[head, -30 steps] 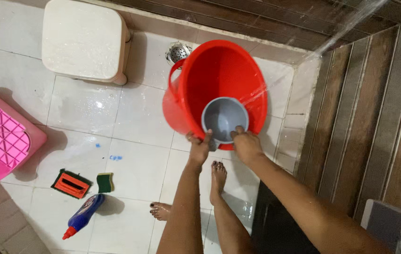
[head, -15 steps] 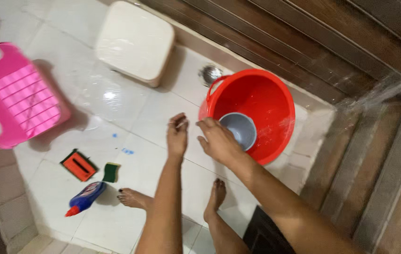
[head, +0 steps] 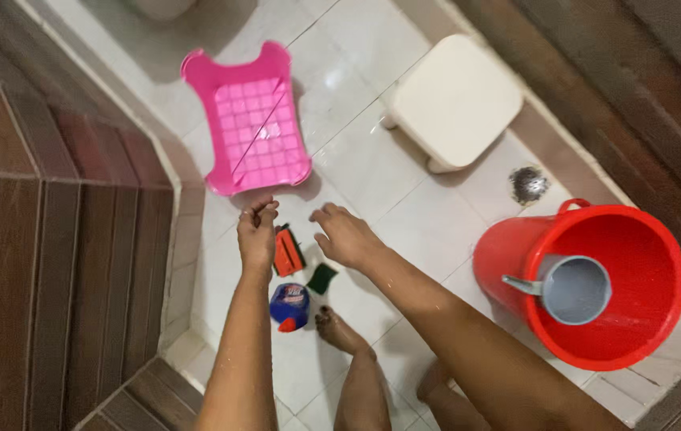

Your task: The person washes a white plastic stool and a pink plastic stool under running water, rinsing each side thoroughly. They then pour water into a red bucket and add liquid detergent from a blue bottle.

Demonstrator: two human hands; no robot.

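My hands have left the red bucket (head: 596, 279), which now stands apart on the floor with the grey jug (head: 572, 289) inside. My left hand (head: 257, 233), loosely curled, and right hand (head: 346, 236), open, hover empty over the orange brush (head: 286, 251), green sponge (head: 322, 278) and blue bottle (head: 289, 306).
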